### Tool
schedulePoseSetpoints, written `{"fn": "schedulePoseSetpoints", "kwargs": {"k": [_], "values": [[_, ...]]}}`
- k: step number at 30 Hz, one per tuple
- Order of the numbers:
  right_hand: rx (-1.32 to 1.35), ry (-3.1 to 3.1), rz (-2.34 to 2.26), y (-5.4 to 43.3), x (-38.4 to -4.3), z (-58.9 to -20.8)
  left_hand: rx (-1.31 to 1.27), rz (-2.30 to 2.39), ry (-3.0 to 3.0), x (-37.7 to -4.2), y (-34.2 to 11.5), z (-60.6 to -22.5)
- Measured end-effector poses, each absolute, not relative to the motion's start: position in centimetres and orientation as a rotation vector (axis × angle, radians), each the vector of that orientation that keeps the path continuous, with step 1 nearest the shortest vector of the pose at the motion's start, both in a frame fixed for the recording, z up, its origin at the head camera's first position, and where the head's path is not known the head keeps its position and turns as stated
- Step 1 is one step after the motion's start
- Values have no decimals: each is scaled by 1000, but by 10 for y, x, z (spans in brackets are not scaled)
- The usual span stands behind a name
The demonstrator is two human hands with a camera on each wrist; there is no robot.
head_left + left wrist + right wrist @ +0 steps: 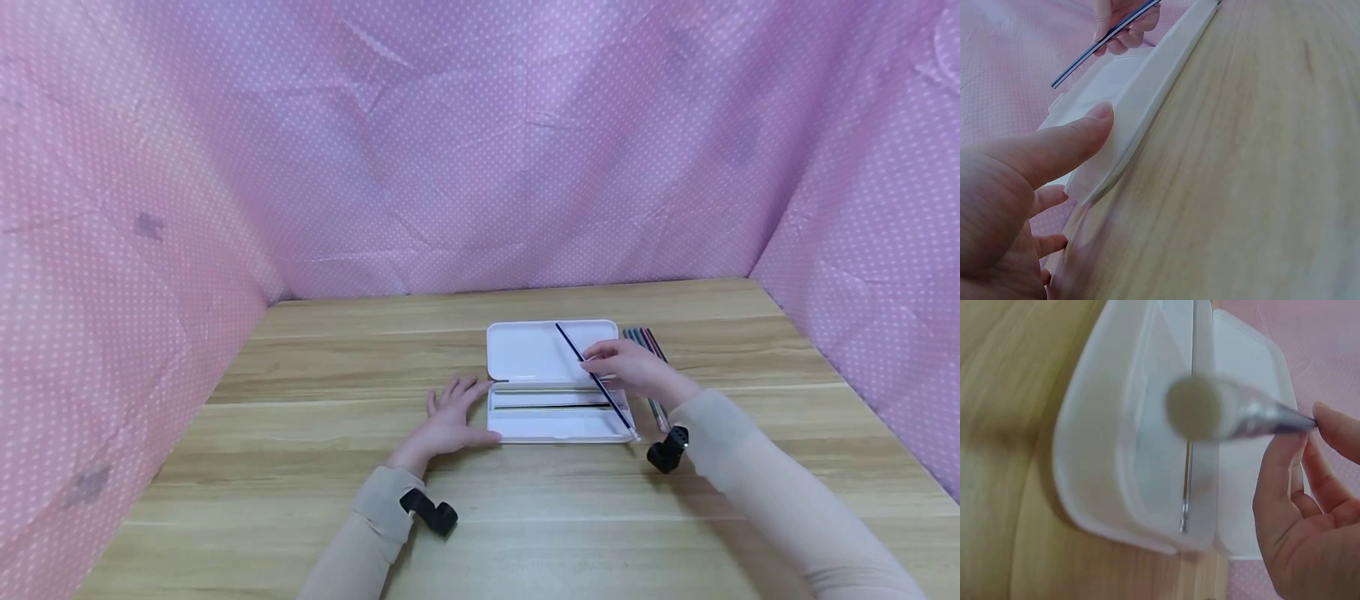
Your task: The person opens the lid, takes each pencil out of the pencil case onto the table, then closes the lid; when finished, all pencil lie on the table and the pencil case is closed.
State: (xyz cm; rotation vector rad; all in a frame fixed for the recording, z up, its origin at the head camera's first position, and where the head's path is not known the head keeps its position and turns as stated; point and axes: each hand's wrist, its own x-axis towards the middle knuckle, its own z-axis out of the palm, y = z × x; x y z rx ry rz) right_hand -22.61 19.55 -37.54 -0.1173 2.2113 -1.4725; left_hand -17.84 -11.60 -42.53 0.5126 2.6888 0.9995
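An open white pencil case (pixel 562 427) lies on the table, its lid (pixel 521 350) folded back away from me. My right hand (pixel 633 367) pinches a dark pencil (pixel 611 402) between thumb and fingers above the case's right part. The pencil slants, its white eraser end (pixel 1194 409) toward me in the right wrist view. Inside the case lies at least one other pencil (pixel 1186 481), lengthwise; its metal eraser band shows. My left hand (pixel 446 425) is at the case's left end, fingers spread, with the thumb (pixel 1079 134) against the front left corner.
Several pencils (pixel 645 337), teal and dark red, lie side by side on the wooden table (pixel 300 400) just right of the case, partly hidden by my right hand. Pink dotted cloth (pixel 450 167) hangs behind the table and along both sides.
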Motion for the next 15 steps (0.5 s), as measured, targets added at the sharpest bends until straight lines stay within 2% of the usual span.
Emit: {"fn": "schedulePoseSetpoints", "kwargs": {"k": [15], "values": [[-162, 2233, -1496, 234, -224, -374, 520, 1003, 2697, -178, -116, -428]]}}
